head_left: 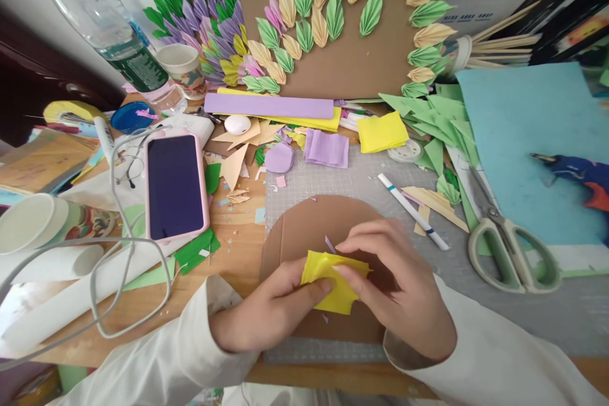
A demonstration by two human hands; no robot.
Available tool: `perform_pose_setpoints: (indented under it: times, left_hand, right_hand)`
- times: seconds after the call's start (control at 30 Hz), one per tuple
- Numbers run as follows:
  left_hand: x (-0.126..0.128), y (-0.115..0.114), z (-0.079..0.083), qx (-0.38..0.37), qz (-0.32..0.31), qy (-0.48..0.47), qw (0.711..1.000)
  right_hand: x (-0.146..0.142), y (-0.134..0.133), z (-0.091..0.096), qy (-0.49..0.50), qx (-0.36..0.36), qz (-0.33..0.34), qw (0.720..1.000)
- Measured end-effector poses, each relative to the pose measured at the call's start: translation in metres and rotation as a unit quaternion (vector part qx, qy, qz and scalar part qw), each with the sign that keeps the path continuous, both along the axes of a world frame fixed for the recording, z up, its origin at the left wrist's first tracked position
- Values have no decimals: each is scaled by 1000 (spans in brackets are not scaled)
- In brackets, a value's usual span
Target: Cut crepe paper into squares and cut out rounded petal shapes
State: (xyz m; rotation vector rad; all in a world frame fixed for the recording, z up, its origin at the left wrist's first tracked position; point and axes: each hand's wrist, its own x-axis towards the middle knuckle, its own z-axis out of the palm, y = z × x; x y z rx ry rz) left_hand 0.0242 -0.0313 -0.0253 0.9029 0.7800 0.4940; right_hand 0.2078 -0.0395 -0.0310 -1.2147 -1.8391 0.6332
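Both my hands pinch one small yellow paper square point(328, 276) that is partly folded. My left hand point(271, 311) grips its left edge with thumb and fingers closed. My right hand point(397, 285) presses its right side with closed fingertips. The paper hovers just over a round brown cardboard piece point(304, 228) lying on a grey cutting mat point(342, 181).
Scissors point(509, 247) and a white pen point(412, 210) lie right of my hands. A phone point(175, 185) and a white cable point(114, 247) sit to the left. Stacks of yellow point(382, 132) and purple point(327, 148) squares lie behind, before a cardboard board point(352, 57) with folded paper leaves.
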Motion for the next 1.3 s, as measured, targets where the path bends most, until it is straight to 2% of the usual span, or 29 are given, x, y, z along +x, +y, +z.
perform_pose_setpoints:
  times: [0.17, 0.53, 0.7, 0.8, 0.9, 1.0, 1.03, 1.1, 1.2, 1.3]
  left_hand:
    - [0, -1, 1, -4, -6, 14, 1000]
    - [1, 0, 2, 0, -11, 26, 1000]
    - [1, -1, 2, 0, -4, 22, 1000]
    - [1, -2, 0, -45, 12, 6, 999]
    - [1, -2, -3, -134, 30, -50, 989]
    - [2, 0, -5, -191, 80, -82, 975]
    - [2, 0, -5, -193, 97, -79, 973]
    - [3, 0, -4, -180, 117, -66, 975]
    - [5, 0, -3, -153, 109, -55, 981]
    - [6, 0, -3, -162, 95, -60, 980]
  right_hand:
    - [0, -1, 3, -1, 36, 0, 999]
    - [0, -1, 4, 14, 21, 22, 999]
    - [0, 1, 3, 31, -18, 36, 999]
    - [1, 3, 2, 37, -47, 38, 997]
    - [5, 4, 4, 48, -50, 17, 997]
    - [15, 6, 10, 76, -39, 11, 996]
    - [18, 6, 13, 95, -42, 38, 994]
    - [22, 6, 20, 137, -73, 134, 979]
    - [21, 5, 29, 169, -117, 286, 936]
    - [15, 7, 34, 161, -130, 347, 915]
